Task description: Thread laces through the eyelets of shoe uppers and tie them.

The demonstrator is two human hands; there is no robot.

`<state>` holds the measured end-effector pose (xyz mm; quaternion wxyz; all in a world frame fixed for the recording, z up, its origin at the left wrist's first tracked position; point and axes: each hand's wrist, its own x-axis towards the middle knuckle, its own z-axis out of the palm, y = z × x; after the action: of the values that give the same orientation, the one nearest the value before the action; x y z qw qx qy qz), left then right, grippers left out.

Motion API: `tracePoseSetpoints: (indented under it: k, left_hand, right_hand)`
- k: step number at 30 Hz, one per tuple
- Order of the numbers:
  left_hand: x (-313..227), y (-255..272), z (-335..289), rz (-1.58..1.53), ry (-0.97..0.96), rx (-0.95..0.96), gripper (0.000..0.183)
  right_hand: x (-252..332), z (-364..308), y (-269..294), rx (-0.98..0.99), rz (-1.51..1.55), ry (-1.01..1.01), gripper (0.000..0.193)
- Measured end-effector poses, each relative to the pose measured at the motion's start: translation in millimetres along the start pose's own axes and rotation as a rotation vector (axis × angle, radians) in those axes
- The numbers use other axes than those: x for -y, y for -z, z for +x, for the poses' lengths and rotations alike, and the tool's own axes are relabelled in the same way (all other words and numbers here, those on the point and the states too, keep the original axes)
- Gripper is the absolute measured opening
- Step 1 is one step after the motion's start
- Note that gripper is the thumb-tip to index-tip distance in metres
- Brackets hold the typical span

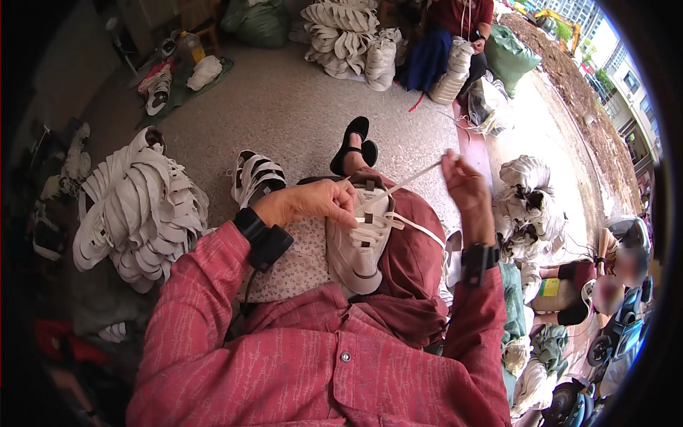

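A white shoe upper point(356, 262) lies across my lap, its toe toward my body. My left hand point(313, 202) is closed on its left edge near the eyelets, thumb and fingers pinched together; the fingertips are partly hidden. My right hand point(464, 183), raised to the right, pinches a white shoelace point(413, 175). The lace runs taut and slanting from the eyelets up to those fingers. Another length of lace loops loosely from the shoe over my right thigh. A patterned cloth point(288, 260) covers my left thigh.
Nested piles of shoe uppers point(139, 206) stand at my left, with more stacked uppers point(526, 206) at my right. One dark-striped upper point(257, 178) lies by my left knee. Ahead, a seated person point(455, 43) handles laces above a stack of uppers. Green sacks point(509, 58) stand farther off.
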<state>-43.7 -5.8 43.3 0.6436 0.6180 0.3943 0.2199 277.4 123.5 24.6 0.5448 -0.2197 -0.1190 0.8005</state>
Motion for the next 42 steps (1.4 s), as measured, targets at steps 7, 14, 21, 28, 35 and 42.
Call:
tracePoseSetpoints:
  k: [7, 14, 21, 28, 35, 42]
  left_hand:
    - [-1.0, 2.8, 4.2, 0.101, 0.017, 0.007, 0.018]
    - [-2.8, -25.7, -13.8, 0.502, -0.253, -0.231, 0.019]
    - [12.6, -30.7, -20.8, 0.771, -0.429, -0.343, 0.016]
    - [0.2, -9.5, -5.7, 0.564, -0.448, -0.497, 0.014]
    - [4.0, 7.7, 25.6, -0.055, -0.237, -0.04, 0.053]
    - [13.5, -5.2, 21.4, 0.104, -0.238, -0.113, 0.048]
  right_hand:
    - [36.5, -30.8, 23.4, -0.093, -0.134, 0.219, 0.016]
    - [-16.7, -68.9, 16.9, 0.027, -1.331, 0.391, 0.025]
    - [-34.1, -86.1, 5.0, 0.537, -1.88, 0.165, 0.018]
    - [-14.2, -84.8, -43.6, 0.195, -1.089, -0.238, 0.019]
    - [-64.9, -80.7, -170.8, 0.708, -1.298, -0.029, 0.036]
    - [-31.1, -21.9, -85.7, 0.095, -1.743, -0.023, 0.042]
